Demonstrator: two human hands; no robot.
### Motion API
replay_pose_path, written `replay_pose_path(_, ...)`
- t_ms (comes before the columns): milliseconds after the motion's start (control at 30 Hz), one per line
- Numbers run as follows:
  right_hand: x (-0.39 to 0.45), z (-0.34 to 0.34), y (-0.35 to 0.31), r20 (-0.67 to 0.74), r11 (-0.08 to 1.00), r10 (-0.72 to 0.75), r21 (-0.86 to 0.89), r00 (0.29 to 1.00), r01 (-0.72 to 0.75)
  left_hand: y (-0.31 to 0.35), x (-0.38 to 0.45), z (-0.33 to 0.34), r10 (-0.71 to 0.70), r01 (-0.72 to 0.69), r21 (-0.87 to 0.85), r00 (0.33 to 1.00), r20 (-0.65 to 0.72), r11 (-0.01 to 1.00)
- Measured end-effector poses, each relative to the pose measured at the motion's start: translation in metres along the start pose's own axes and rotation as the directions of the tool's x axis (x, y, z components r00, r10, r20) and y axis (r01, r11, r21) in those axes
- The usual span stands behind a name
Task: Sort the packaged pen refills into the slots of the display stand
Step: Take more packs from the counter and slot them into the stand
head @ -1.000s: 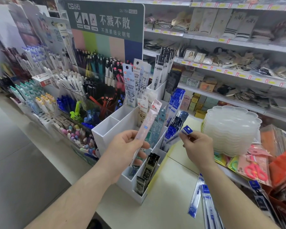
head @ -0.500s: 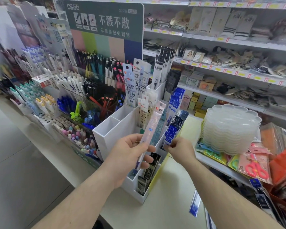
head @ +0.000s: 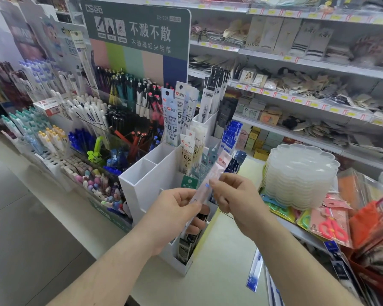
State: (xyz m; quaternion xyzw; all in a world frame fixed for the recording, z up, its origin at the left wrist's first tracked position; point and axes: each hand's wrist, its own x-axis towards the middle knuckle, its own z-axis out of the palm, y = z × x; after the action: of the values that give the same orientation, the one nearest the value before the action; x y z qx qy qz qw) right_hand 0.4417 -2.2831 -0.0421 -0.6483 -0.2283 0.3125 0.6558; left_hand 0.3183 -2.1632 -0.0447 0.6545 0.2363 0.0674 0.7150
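Note:
A white display stand [head: 142, 184] with stepped slots stands on the pale counter; its back slots hold upright refill packs [head: 171, 115] and its two left slots are bare. My left hand [head: 175, 208] grips the lower part of a long pinkish clear refill pack [head: 217, 171]. That pack tilts up to the right in front of the stand. My right hand [head: 232, 195] pinches the same pack near its middle. Blue refill packs [head: 230, 138] fill a slot on the stand's right side. Black packs [head: 186, 246] sit in the front slot.
Loose blue refill packs [head: 255, 274] lie on the counter at the lower right. A stack of clear scalloped trays [head: 301, 173] stands to the right, with packaged scissors [head: 332, 226] below it. Pen displays [head: 86, 120] crowd the left; store shelves [head: 296, 100] run behind.
My right hand has let go of the blue pack at the stand's right slot and moved left onto the pinkish pack. My left hand still holds that pack, now tilted further.

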Motion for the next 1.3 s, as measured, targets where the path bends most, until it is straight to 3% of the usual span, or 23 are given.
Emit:
replay_pose_path(133,-0.004,-0.005,-0.012,-0.066,0.997,-0.063,0.045,0.996,0.066,0.001,-0.001,-0.008,-0.009,0.012,0.053,0.998,-0.054,0.999)
replay_pose_path(233,-0.003,-0.021,-0.027,-0.23,0.978,-0.106,0.153,0.967,0.143,0.002,-0.003,-0.019,0.027,-0.014,0.09,0.989,-0.146,0.996)
replay_pose_path(400,-0.001,-0.031,-0.042,-0.382,0.953,-0.254,0.061,0.889,0.298,0.006,-0.011,-0.03,0.076,-0.06,0.074,0.968,-0.24,0.995)
replay_pose_path(700,0.005,-0.016,-0.054,-0.326,0.873,-0.483,-0.246,0.813,0.42,0.015,-0.018,-0.033,0.108,-0.073,0.133,0.956,-0.272,0.988)
replay_pose_path(833,0.004,-0.022,-0.039,-0.279,0.859,-0.489,-0.32,0.827,0.4,0.009,-0.02,-0.034,0.086,-0.026,0.212,0.957,-0.277,0.977)
replay_pose_path(1033,0.011,-0.035,-0.023,-0.337,0.864,-0.488,-0.32,0.805,0.39,0.001,-0.018,-0.032,0.085,-0.008,0.266,0.956,-0.281,0.964)
replay_pose_path(1133,0.016,-0.027,-0.007,-0.249,0.866,-0.449,-0.358,0.858,0.35,0.0,-0.012,-0.026,0.092,-0.008,0.295,0.958,-0.271,0.955)
replay_pose_path(1300,0.026,-0.009,0.023,-0.235,0.874,-0.399,-0.391,0.886,0.29,0.009,0.002,-0.01,0.06,-0.028,0.148,0.974,-0.217,0.989)
